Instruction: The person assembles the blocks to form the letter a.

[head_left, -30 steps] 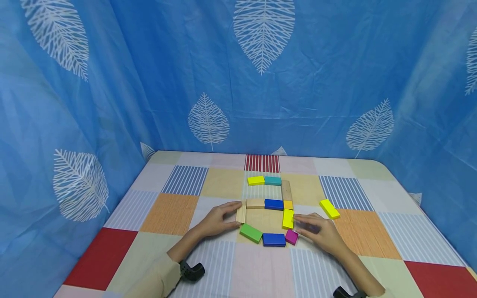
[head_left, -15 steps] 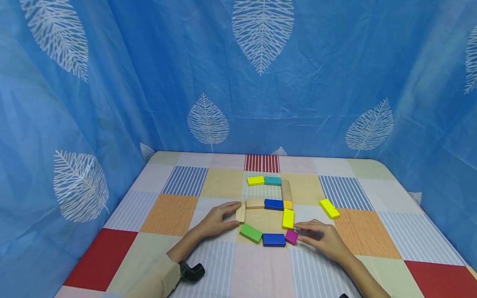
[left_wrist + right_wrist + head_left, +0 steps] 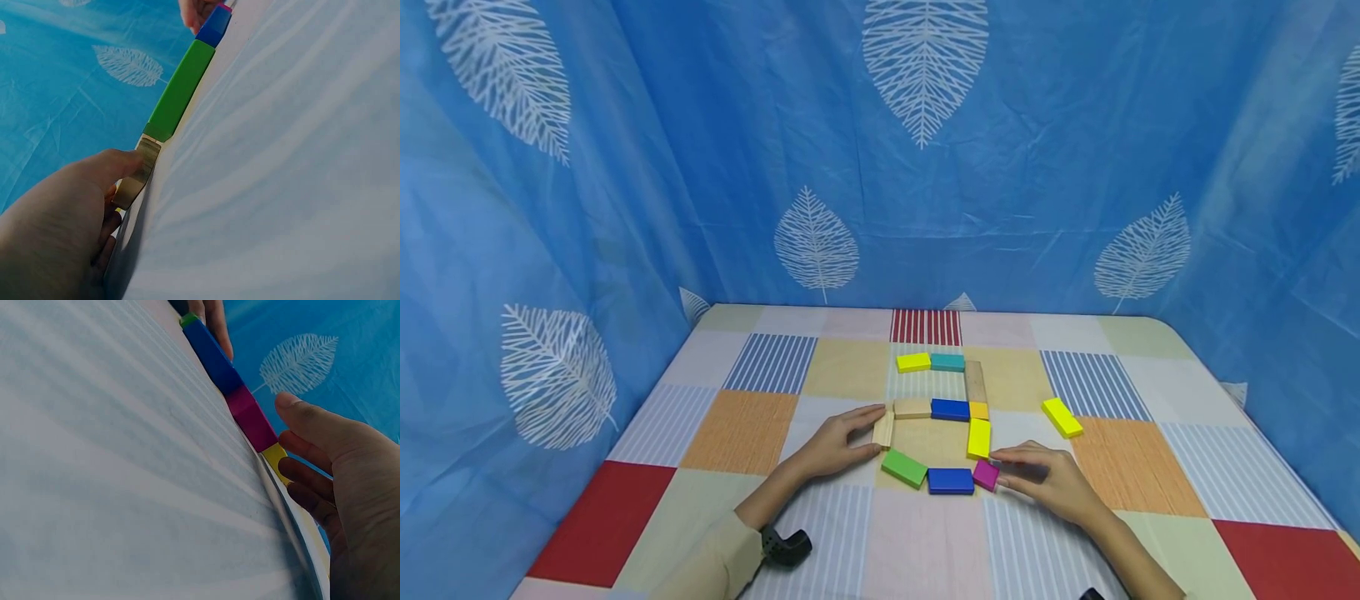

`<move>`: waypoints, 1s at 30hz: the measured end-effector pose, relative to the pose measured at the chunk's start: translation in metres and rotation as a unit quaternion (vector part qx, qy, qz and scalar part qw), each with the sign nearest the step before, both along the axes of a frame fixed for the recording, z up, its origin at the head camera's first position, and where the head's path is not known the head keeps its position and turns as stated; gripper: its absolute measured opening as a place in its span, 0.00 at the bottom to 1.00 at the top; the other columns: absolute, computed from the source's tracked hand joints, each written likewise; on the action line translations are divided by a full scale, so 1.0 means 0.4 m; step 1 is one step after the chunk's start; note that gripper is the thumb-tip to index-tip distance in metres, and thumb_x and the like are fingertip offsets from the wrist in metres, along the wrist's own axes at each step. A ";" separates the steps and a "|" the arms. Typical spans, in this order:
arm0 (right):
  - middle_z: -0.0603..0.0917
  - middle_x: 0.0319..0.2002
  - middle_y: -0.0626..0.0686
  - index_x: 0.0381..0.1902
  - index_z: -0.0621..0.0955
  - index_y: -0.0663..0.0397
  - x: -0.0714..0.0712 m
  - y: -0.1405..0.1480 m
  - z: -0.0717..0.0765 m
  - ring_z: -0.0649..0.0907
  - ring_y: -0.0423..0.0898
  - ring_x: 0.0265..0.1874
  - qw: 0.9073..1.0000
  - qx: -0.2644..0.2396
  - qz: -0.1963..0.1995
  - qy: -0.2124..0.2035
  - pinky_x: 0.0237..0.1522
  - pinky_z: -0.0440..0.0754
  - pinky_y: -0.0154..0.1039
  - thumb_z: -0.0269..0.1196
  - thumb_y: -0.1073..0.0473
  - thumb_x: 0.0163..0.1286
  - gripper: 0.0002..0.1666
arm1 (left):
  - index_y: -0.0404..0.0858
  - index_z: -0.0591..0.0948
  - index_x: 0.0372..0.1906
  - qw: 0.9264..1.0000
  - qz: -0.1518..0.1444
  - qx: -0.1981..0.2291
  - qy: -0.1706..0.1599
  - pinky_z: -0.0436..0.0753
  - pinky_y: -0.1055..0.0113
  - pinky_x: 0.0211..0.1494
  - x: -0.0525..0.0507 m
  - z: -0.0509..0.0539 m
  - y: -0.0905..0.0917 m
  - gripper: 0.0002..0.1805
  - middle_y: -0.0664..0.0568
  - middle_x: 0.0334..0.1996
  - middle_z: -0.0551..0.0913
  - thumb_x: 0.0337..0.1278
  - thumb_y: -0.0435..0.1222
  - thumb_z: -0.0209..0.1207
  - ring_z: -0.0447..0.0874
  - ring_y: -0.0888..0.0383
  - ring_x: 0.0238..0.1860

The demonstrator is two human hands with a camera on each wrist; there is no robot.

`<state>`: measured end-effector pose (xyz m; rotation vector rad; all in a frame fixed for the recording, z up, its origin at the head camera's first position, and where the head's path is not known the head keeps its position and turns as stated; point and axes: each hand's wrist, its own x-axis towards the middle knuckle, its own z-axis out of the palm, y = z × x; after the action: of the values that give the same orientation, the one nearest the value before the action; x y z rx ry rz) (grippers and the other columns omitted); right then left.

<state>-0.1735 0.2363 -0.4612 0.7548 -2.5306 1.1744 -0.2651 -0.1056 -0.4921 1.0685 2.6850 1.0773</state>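
Moved since one second earlier: the right hand (image 3: pixel 1045 482), from beside the near yellow block (image 3: pixel 978 438) to beside the magenta block (image 3: pixel 986 475), closer to the person; the left hand (image 3: pixel 835 442) keeps its place. Behind everything hangs a blue curtain (image 3: pixel 1037 167) printed with white leaves. Before it stands the table (image 3: pixel 925 542), dressed in patchwork. Left hand: thumb and fingers pinch a pale wooden block (image 3: pixel 883 430) at the arrangement's left side. Right hand: thumb spread from loosely bent fingers, nothing gripped; whether a fingertip touches the magenta block, an onlooker cannot tell. Full-length blocks: far yellow block (image 3: pixel 913 362) and teal block (image 3: pixel 947 362) end to end; tan wooden block (image 3: pixel 975 382) running toward the person; cream wooden block (image 3: pixel 913 408) and far blue block (image 3: pixel 951 410) in the middle row; green block (image 3: pixel 904 468) and near blue block (image 3: pixel 951 481) nearest the person; loose yellow block (image 3: pixel 1062 417) apart at right. Smallest: the magenta block, angled at the near right corner, and an orange block (image 3: pixel 978 410) beside the far blue block.
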 end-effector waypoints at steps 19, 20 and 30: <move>0.85 0.42 0.50 0.47 0.83 0.57 -0.028 -0.088 -0.033 0.82 0.44 0.42 0.998 -0.059 0.030 0.004 0.49 0.75 0.28 0.70 0.63 0.53 0.20 | 0.41 0.68 0.65 0.999 -0.001 0.038 -0.004 0.64 0.56 0.65 -0.005 -0.011 -0.006 0.34 0.51 0.65 0.66 0.54 0.48 0.62 0.61 0.53 0.65; 0.84 0.43 0.48 0.48 0.82 0.56 -0.030 -0.108 -0.039 0.82 0.43 0.43 0.998 -0.056 0.031 0.003 0.48 0.76 0.29 0.69 0.60 0.54 0.21 | 0.41 0.68 0.65 0.999 -0.001 0.036 -0.003 0.64 0.56 0.64 -0.006 -0.011 -0.007 0.34 0.51 0.65 0.66 0.54 0.48 0.62 0.62 0.53 0.65; 0.82 0.45 0.39 0.52 0.81 0.48 -0.034 -0.244 -0.051 0.79 0.37 0.46 0.998 0.042 -0.003 -0.040 0.49 0.77 0.42 0.68 0.40 0.52 0.31 | 0.40 0.67 0.66 1.000 -0.013 0.014 0.005 0.64 0.56 0.64 -0.011 -0.010 -0.008 0.33 0.50 0.65 0.66 0.56 0.45 0.61 0.61 0.52 0.65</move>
<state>-0.1871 0.1386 -0.4817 0.7346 -2.6596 1.1243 -0.2693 -0.1087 -0.4962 1.1126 2.6633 1.1126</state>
